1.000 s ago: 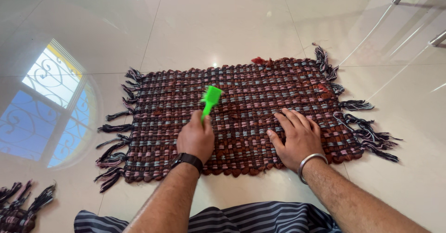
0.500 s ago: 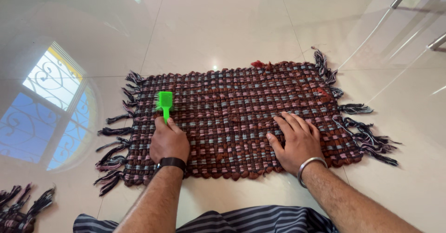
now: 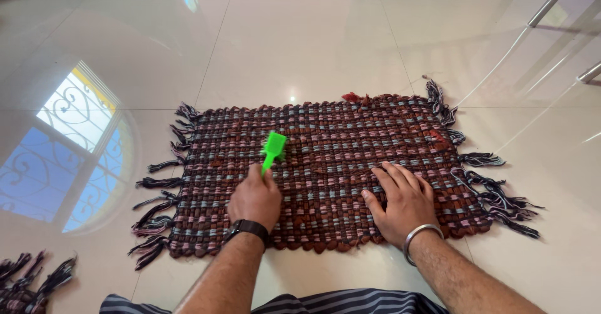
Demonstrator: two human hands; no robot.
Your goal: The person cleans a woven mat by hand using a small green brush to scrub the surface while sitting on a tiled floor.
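Observation:
A woven mat [image 3: 338,135] in brown, pink and blue, with dark tassels at both short ends, lies flat on the glossy tiled floor. My left hand [image 3: 255,197], with a black watch at the wrist, grips the handle of a bright green brush [image 3: 273,147]. The brush head rests on the mat left of its middle. My right hand [image 3: 400,200], with a metal bangle at the wrist, lies flat with fingers spread on the mat's right part.
Another tasselled mat's corner [image 3: 28,283] shows at the bottom left. A window reflection [image 3: 75,145] shines on the floor tiles at left. Metal bars [image 3: 551,1] stand at the top right. My striped garment [image 3: 325,303] fills the bottom edge.
My left hand has swept the green brush from the mat's left end back rightward toward the middle. My right hand has stayed pressed on the mat.

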